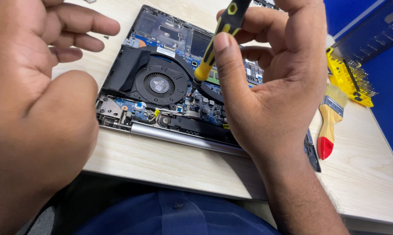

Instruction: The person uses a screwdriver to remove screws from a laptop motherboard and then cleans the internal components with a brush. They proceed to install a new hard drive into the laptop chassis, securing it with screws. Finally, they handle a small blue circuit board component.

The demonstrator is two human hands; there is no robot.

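Presently, item 1: screwdriver (214,43), yellow/black handle, held in right hand (270,87); thumb and fingertips closed round the upper handle, shaft tilted, tip down beside the fan (159,85) of the opened laptop (170,65).
Item 2: left hand (35,100), open, fingers spread, holding nothing, hovering above the desk's (161,165) left part, near laptop's left edge.
Risks, as judged: tip may slip off the screw head w/ tilted shaft, scratching the board or nicking the thin cable near the fan; a freed screw could drop among the components. Whether tip is seated: cannot tell.
Position: laptop lies mid-desk, hinge toward the front edge. Brush (329,122) and yellow bit holder (349,78) sit by the right edge, well apart from fingers.
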